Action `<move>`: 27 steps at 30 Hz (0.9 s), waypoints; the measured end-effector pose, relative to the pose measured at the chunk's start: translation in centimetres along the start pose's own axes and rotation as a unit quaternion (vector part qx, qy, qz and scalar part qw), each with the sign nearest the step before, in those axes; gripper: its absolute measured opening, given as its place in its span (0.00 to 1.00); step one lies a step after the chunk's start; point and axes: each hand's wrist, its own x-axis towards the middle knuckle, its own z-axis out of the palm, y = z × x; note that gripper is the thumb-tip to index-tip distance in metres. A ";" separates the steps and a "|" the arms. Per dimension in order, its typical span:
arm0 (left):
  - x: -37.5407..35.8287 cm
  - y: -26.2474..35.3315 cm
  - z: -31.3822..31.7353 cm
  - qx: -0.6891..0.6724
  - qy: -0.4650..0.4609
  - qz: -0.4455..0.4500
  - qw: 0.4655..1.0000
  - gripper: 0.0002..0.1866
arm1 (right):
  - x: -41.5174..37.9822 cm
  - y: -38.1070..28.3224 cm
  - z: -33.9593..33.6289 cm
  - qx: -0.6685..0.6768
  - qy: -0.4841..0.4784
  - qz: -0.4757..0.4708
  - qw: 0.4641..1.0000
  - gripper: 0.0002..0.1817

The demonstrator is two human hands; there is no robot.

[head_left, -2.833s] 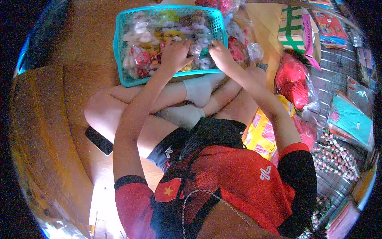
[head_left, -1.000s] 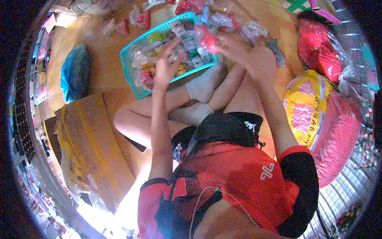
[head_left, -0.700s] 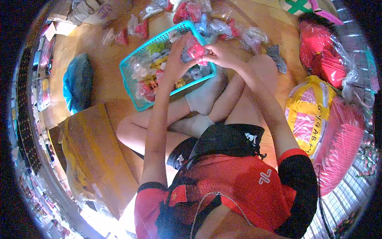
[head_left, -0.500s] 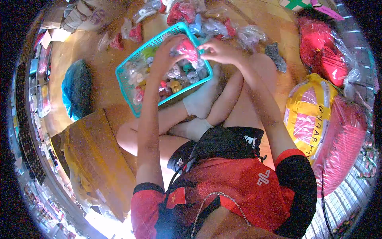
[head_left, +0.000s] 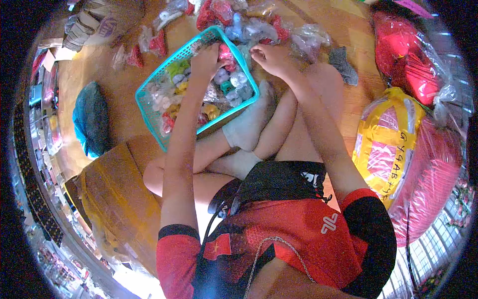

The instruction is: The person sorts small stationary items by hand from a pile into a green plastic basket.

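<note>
My left hand [head_left: 204, 62] reaches into the turquoise plastic basket [head_left: 201, 130] at its far end. Its fingers lie against a red bundle [head_left: 227, 57] inside, but the back of the hand hides whether they grip it. Small knotted or rolled bundles in white, green, yellow, red and grey fill the basket, among them a yellow one [head_left: 211, 110]. Just outside the right rim is my right hand [head_left: 273, 60], its fingers curled together; whatever they hold, if anything, is too small to make out. It is close to the clear-wrapped items on the floor.
Red and white items in clear plastic [head_left: 261, 31] lie scattered beyond the basket. A grey cloth [head_left: 343, 67] is by my right knee. Large bags, one yellow-taped [head_left: 391, 139], stand at right. At left are a blue bag [head_left: 92, 119] and a taped cardboard box [head_left: 117, 189].
The red bundle, previously in my left hand above the basket, is now lower, inside the rim. My right hand's fingers have curled in more. The view has shifted slightly.
</note>
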 end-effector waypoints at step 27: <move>-5.4 -4.4 -3.8 -0.427 0.048 -0.001 0.903 0.19 | -0.1 2.0 3.8 -0.107 0.117 -0.089 0.983 0.17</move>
